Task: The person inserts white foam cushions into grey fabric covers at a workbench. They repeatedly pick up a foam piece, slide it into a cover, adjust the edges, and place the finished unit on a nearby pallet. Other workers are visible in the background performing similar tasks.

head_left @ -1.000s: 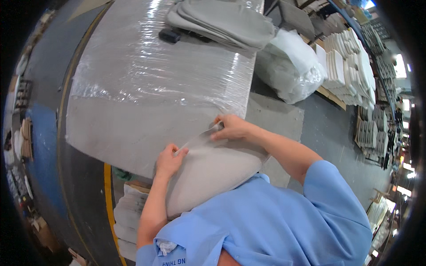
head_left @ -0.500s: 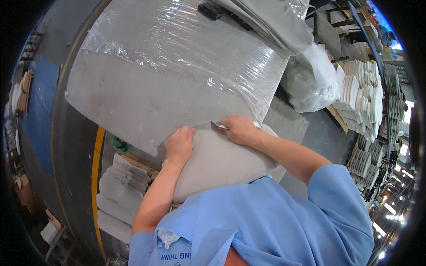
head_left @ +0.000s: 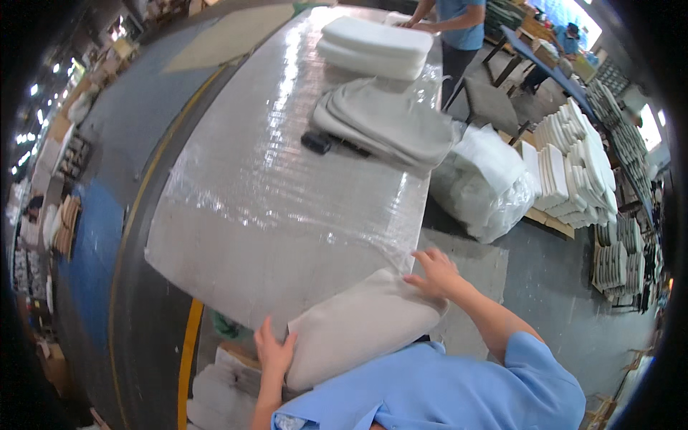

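A light grey fabric-covered cushion [head_left: 362,326] leans between my body and the near edge of the plastic-covered table [head_left: 215,251]. At the cushion's left edge is my left hand [head_left: 274,349], its fingers spread and nothing gripped. My right hand [head_left: 437,276] is at the upper right corner of the cushion, fingers apart, thumb side against or very close to the fabric. Farther up the table lies a stack of flat grey covered pieces [head_left: 387,122]. A small black object [head_left: 315,142] rests beside that stack.
White foam pads [head_left: 376,46] sit at the table's far end, where another person [head_left: 462,21] stands. Right of the table are a clear plastic bag [head_left: 491,190] and stacked white pads [head_left: 577,165]. Grey cushions [head_left: 222,394] are piled low at the left.
Both hands have let go of the cushion's upper edge and opened, moving apart to its sides. The folded-up edge now lies smoother. My view has tilted up, showing the table's far end.
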Action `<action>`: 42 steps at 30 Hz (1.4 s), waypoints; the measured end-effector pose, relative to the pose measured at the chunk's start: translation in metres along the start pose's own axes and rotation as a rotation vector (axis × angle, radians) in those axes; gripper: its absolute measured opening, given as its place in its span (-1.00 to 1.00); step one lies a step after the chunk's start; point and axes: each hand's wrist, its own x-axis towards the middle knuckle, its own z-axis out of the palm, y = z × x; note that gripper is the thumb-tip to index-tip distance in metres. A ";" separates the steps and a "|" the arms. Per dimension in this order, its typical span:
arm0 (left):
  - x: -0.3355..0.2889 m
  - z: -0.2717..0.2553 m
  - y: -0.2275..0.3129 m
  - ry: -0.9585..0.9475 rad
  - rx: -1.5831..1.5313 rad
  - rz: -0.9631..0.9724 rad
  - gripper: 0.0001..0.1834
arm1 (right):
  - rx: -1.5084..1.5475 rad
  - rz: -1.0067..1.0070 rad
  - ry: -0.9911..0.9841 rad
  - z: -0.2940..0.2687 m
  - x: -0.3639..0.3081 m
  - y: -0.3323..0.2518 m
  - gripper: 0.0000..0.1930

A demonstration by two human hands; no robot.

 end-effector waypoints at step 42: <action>0.066 0.052 0.109 -0.865 -0.465 0.041 -0.28 | -0.069 -1.211 0.037 -0.017 -0.091 -0.104 -0.45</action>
